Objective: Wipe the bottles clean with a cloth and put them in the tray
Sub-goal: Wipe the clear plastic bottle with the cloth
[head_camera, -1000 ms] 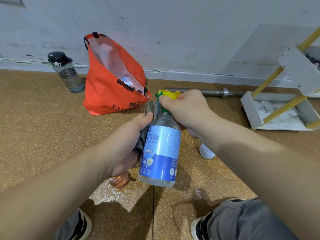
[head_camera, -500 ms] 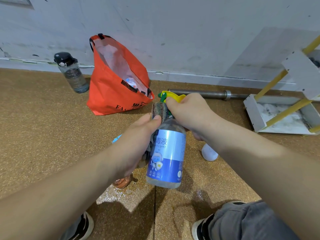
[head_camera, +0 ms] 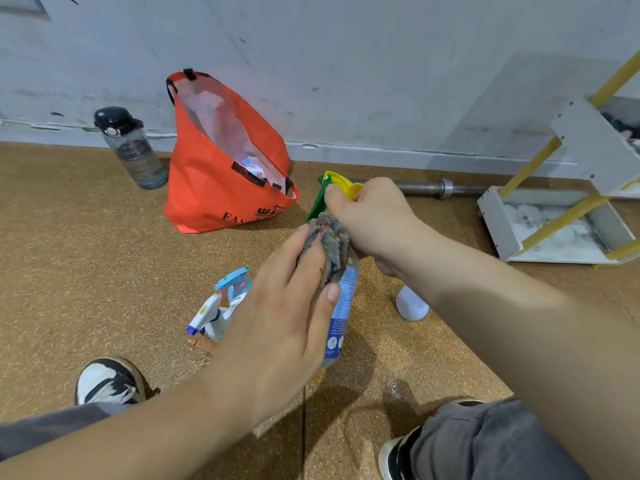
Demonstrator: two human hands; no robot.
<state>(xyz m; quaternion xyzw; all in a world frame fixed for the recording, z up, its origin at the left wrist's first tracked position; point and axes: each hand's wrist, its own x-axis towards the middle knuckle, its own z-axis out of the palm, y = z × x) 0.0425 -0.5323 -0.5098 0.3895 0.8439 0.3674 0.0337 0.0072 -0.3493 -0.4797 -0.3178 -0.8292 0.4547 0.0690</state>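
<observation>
I hold a clear spray bottle (head_camera: pixel 341 313) with a blue label and a yellow-green trigger head above the floor. My right hand (head_camera: pixel 372 218) grips its neck just under the trigger. My left hand (head_camera: pixel 284 313) wraps a grey fuzzy cloth (head_camera: pixel 330 244) round the bottle's shoulder and body, covering most of the label. More spray bottles (head_camera: pixel 221 306) with blue and white heads lie on the floor behind my left hand. The white tray (head_camera: pixel 498 223), with yellow posts, stands at the right by the wall.
An orange shopping bag (head_camera: pixel 214 188) stands open by the wall, with a dark water bottle (head_camera: pixel 133 150) to its left. A steel bar (head_camera: pixel 440 188) lies along the skirting. A white cap-like object (head_camera: pixel 412 304) sits on the cork floor. My shoes are at the bottom.
My left hand with the cloth has slid over the bottle's front, hiding most of the label. The bottle has turned. The view has shifted, revealing more spray bottles on the floor.
</observation>
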